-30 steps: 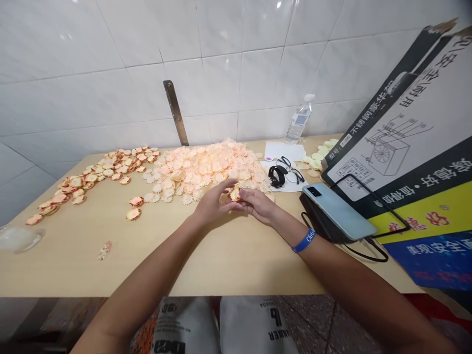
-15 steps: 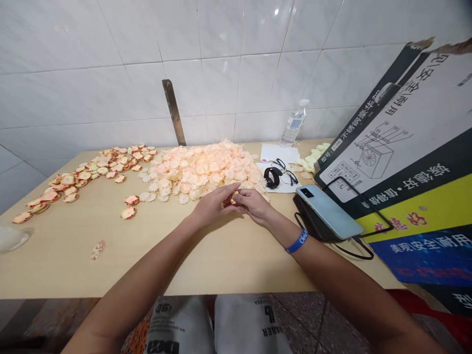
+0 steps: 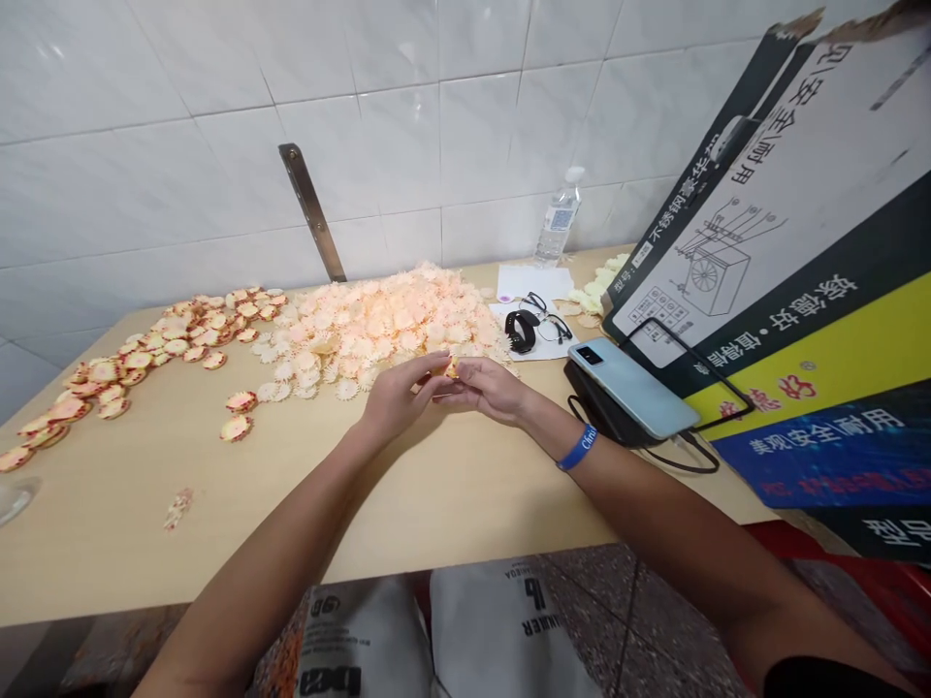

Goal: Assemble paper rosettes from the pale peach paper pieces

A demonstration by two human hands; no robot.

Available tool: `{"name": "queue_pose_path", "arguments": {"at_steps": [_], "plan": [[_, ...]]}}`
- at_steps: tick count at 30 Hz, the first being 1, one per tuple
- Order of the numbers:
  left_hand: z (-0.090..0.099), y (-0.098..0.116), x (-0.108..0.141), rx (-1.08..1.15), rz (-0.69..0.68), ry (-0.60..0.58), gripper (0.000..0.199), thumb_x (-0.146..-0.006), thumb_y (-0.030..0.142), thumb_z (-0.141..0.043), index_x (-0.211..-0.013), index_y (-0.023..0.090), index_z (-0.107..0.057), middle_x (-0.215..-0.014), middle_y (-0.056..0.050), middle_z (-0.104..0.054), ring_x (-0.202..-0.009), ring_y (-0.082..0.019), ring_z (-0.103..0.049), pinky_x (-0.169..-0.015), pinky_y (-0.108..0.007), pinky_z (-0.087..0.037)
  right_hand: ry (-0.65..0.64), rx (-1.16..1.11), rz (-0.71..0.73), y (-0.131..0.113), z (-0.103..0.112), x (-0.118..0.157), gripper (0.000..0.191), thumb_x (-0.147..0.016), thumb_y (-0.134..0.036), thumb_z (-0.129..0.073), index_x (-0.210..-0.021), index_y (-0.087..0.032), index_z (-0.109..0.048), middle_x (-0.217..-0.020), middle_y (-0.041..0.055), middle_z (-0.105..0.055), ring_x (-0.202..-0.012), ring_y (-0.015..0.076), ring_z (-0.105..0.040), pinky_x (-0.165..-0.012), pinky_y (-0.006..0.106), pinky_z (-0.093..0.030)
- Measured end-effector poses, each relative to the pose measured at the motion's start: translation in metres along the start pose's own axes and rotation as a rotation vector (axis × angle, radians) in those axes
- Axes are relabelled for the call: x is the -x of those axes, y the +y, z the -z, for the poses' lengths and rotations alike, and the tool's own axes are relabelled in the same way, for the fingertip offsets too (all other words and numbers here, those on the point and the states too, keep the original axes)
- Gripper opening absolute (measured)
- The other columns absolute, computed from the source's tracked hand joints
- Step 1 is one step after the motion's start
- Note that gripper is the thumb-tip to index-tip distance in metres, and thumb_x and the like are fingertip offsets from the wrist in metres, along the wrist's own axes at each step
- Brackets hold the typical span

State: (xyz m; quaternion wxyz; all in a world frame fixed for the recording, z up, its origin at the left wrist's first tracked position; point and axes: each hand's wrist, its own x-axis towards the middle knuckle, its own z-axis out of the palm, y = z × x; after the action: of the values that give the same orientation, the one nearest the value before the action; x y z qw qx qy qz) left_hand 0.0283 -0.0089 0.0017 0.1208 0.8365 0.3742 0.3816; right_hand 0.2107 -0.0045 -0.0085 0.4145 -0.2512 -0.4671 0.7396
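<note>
My left hand (image 3: pixel 397 399) and my right hand (image 3: pixel 496 390) meet in front of a heap of pale peach flower-shaped petal discs (image 3: pixel 393 315). Between their fingertips is a small yellow flower piece with red marks (image 3: pixel 452 368); the fingers cover most of it. Both hands are closed around it. Left of the heap lie two red-edged layered flowers (image 3: pixel 237 427), apart from a long row of similar red-edged flowers (image 3: pixel 175 341) at the back left.
A small scrap pile (image 3: pixel 176 508) lies at the left. Behind my right hand are paper with glasses (image 3: pixel 559 328), a black watch (image 3: pixel 520 332) and a water bottle (image 3: pixel 559 221). A phone (image 3: pixel 640 390) and a large printed box (image 3: pixel 771 252) stand at the right.
The view has shifted slightly, so things sit further left and a bit higher. My fingers have turned around the flower piece, and more of its yellow and red side shows.
</note>
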Motion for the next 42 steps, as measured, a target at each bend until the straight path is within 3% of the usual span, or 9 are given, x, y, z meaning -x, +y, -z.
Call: {"name": "queue_pose_path", "arguments": {"at_steps": [3,7,12,17,22,25,30,35,42], "plan": [[0.004,0.004,-0.001,-0.013,0.0,0.044,0.034,-0.09,0.036,-0.058,-0.12,0.022,-0.064,-0.115,-0.008,-0.072,-0.1,-0.021,-0.069,-0.085,-0.032,-0.056,0.003,0.007,0.011,-0.001,0.001,0.0,0.049,-0.062,-0.055,-0.081,-0.084,-0.013,-0.069,-0.085,0.0082,-0.074,-0.081,0.0174,-0.07,-0.082,0.034,-0.057],[0.007,0.005,-0.004,-0.007,-0.075,-0.095,0.062,-0.084,0.04,-0.066,-0.141,0.026,-0.047,-0.141,-0.011,-0.055,-0.117,-0.025,-0.062,-0.093,-0.035,-0.053,0.035,0.042,-0.01,0.003,0.002,-0.002,0.049,-0.059,-0.055,-0.083,-0.081,-0.013,-0.07,-0.072,0.0052,-0.072,-0.07,0.0152,-0.068,-0.072,0.029,-0.057],[0.005,0.001,-0.003,-0.112,-0.087,-0.148,0.034,-0.091,0.029,-0.056,-0.124,0.024,-0.062,-0.114,-0.007,-0.072,-0.087,-0.016,-0.07,-0.078,-0.026,-0.055,0.066,0.061,-0.041,0.006,0.0,-0.001,0.046,-0.056,-0.051,-0.086,-0.079,-0.014,-0.071,-0.066,0.0006,-0.067,-0.065,0.0123,-0.064,-0.07,0.028,-0.056],[0.002,0.001,-0.003,-0.131,-0.121,-0.18,0.051,-0.086,0.045,-0.062,-0.131,0.022,-0.056,-0.125,-0.011,-0.066,-0.104,-0.021,-0.068,-0.083,-0.029,-0.054,0.177,0.177,0.014,0.005,-0.006,-0.002,0.047,-0.055,-0.054,-0.085,-0.067,-0.012,-0.069,-0.062,0.0023,-0.066,-0.059,0.0108,-0.059,-0.059,0.024,-0.047],[-0.004,-0.001,-0.002,-0.078,-0.086,-0.22,0.053,-0.086,0.045,-0.063,-0.133,0.022,-0.054,-0.124,-0.01,-0.067,-0.095,-0.019,-0.069,-0.08,-0.028,-0.053,0.151,0.317,0.063,0.007,-0.007,-0.001,0.052,-0.06,-0.061,-0.078,-0.052,-0.013,-0.059,-0.048,-0.002,-0.053,-0.048,0.0069,-0.046,-0.048,0.021,-0.034],[-0.005,-0.005,-0.001,-0.052,-0.054,-0.188,0.05,-0.085,0.04,-0.066,-0.131,0.021,-0.058,-0.111,-0.007,-0.073,-0.088,-0.017,-0.07,-0.078,-0.025,-0.053,0.094,0.268,0.053,0.003,-0.005,0.002,0.049,-0.061,-0.06,-0.079,-0.059,-0.013,-0.062,-0.055,-0.0019,-0.056,-0.054,0.0076,-0.05,-0.053,0.021,-0.04],[-0.002,-0.009,-0.002,-0.105,0.061,-0.027,0.036,-0.083,0.038,-0.068,-0.115,0.021,-0.068,-0.095,-0.004,-0.076,-0.078,-0.016,-0.07,-0.073,-0.025,-0.053,0.035,0.074,-0.031,-0.003,-0.004,0.006,0.045,-0.06,-0.054,-0.083,-0.072,-0.014,-0.065,-0.074,0.0014,-0.065,-0.077,0.0138,-0.063,-0.082,0.031,-0.053],[0.002,-0.004,-0.003,-0.038,-0.029,-0.104,0.064,-0.079,0.044,-0.072,-0.136,0.023,-0.053,-0.126,-0.009,-0.066,-0.1,-0.021,-0.068,-0.082,-0.029,-0.054,0.1,0.094,-0.03,0.001,-0.001,0.002,0.044,-0.055,-0.049,-0.087,-0.072,-0.015,-0.065,-0.067,-0.0008,-0.063,-0.067,0.0113,-0.06,-0.07,0.026,-0.051],[-0.001,0.001,-0.002,-0.048,-0.081,-0.219,0.053,-0.085,0.035,-0.067,-0.135,0.025,-0.053,-0.128,-0.008,-0.066,-0.112,-0.022,-0.065,-0.092,-0.033,-0.052,0.184,0.096,-0.027,0.008,-0.001,-0.003,0.047,-0.048,-0.048,-0.089,-0.069,-0.014,-0.065,-0.064,-0.0022,-0.061,-0.058,0.0088,-0.053,-0.058,0.023,-0.043]]}}
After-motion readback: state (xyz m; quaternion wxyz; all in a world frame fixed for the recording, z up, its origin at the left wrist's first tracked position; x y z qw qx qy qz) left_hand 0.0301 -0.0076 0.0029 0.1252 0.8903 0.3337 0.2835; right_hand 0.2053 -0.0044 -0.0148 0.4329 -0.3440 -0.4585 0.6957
